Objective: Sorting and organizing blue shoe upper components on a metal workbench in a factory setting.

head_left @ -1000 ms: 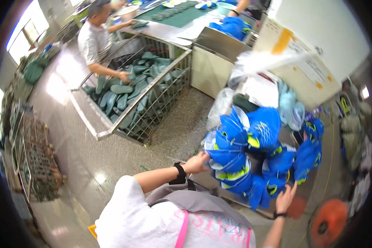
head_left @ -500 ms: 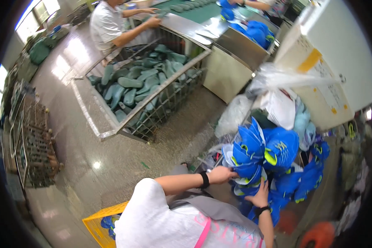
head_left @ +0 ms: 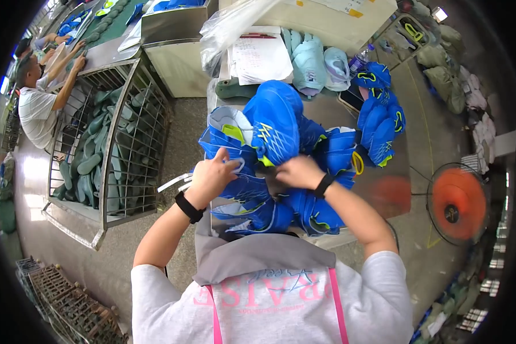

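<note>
Blue shoe uppers (head_left: 276, 123) with lime-green trim are heaped on the metal table in front of me. At the heap's left side, my left hand (head_left: 211, 176) has its fingers pinched together on a thin white strip (head_left: 175, 182). Part of the strip loops out beside the fingertips. My right hand (head_left: 301, 173) reaches into the middle of the heap, fingers curled against the lower end of the tallest upper. Whatever lies between those fingers is hidden. More blue uppers (head_left: 378, 123) lie farther right.
Light-blue shoes (head_left: 309, 66), papers (head_left: 261, 60) and a bottle (head_left: 361, 58) sit along the table's back. A wire cage (head_left: 116, 143) of green shoe lasts stands left, with a person (head_left: 40, 109) beyond it. An orange fan (head_left: 457, 203) is at right.
My view has swung right and squared up to the table. My left hand has moved from the stack's edge to the white strip; my right hand has gone from spread to curled.
</note>
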Motion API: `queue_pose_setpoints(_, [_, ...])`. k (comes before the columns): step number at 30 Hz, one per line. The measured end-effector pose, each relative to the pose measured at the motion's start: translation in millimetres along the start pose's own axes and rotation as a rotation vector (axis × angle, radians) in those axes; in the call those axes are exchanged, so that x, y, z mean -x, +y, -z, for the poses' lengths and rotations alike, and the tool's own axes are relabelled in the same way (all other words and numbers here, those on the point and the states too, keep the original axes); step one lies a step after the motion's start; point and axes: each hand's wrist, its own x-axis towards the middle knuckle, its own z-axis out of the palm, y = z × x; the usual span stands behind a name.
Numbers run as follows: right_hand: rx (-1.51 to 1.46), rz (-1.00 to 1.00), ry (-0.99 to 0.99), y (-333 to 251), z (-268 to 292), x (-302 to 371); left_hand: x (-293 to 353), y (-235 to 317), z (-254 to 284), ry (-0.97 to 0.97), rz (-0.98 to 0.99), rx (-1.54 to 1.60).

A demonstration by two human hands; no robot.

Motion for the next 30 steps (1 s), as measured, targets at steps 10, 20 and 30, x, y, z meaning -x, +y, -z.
queue_pose_setpoints(10, [-0.186, 0.311, -0.091, 166, 43, -67, -113, 118, -58, 0.004, -0.046, -0.325])
queue_pose_setpoints(20, [0.557, 0.1, 0.126, 51, 30, 5, -78, 1, 7, 0.17, 0.302, -0.476])
queue_pose_setpoints(30, [0.465, 0.203, 0.018, 66, 38, -21, -160, 41, -79, -0.016, -0.099, -0.525])
